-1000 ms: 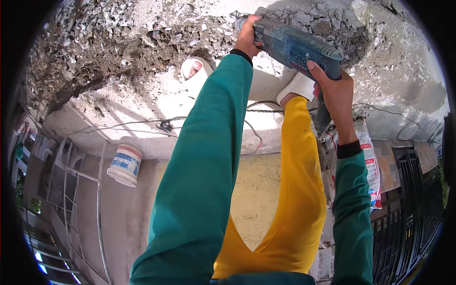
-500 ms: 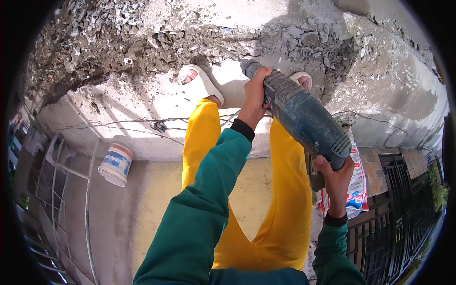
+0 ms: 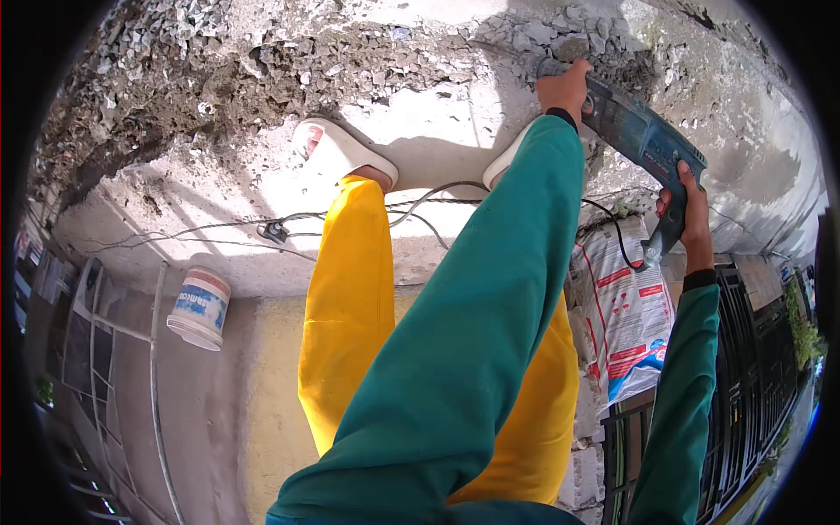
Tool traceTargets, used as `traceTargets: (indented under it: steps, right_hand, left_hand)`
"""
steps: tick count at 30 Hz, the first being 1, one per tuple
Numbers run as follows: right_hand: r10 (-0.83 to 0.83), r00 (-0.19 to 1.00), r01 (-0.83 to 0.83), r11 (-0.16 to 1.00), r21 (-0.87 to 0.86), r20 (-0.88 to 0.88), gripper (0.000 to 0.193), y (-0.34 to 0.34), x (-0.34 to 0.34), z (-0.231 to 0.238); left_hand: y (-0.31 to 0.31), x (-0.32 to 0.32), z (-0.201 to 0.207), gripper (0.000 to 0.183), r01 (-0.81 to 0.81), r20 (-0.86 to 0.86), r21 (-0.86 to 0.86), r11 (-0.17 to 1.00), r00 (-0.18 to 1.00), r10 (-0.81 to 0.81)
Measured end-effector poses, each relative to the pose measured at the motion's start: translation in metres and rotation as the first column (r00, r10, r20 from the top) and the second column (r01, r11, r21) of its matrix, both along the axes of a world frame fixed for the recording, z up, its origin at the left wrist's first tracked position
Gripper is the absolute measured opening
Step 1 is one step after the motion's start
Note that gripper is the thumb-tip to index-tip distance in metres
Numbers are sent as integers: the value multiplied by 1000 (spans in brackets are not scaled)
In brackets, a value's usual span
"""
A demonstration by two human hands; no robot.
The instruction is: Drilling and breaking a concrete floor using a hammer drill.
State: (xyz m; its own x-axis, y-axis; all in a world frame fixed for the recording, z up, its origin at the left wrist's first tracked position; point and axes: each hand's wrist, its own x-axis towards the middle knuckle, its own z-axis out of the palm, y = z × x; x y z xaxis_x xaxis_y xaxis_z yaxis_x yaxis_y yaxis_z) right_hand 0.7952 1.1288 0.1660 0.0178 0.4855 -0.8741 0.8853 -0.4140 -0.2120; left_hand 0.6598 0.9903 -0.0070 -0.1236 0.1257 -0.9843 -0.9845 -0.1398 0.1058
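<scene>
A dark blue-green rotary hammer drill (image 3: 643,136) lies across the upper right of the head view, its nose toward the rubble. My left hand (image 3: 564,90), arm stretched out across my right leg, is wrapped round the front of the tool near the chuck. At the back end my right hand (image 3: 694,210) closes round the rear handle. A black power cord (image 3: 616,229) curves down from that handle. The bit's tip is hidden from sight. Broken concrete rubble (image 3: 542,35) lies around the drill's nose, in part under shadow.
My feet in white slippers (image 3: 341,157) stand on the concrete ledge (image 3: 429,144). Cables with a black plug (image 3: 275,231) cross it. A white-blue bucket (image 3: 200,306) lies at left near a metal frame (image 3: 156,385). A printed sack (image 3: 626,306) and a black gate (image 3: 744,367) are at right.
Both hands have carried the drill forward and to the right, away from my body. It has turned, so its handle and cord now show, and the sack is less covered.
</scene>
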Motion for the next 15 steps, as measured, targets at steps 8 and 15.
traceTargets:
  steps: [8,15]
  right_hand:
    - [-49,994,34,989,-141,-100,45,0,-20,-28]
    - [-34,993,23,995,-97,-115,45,-22,3,-31]
  left_hand:
    - [-10,-11,-41,61,81,-46,-110,991,995,-87]
    - [-28,-3,-31,58,114,-34,-77,990,993,-117]
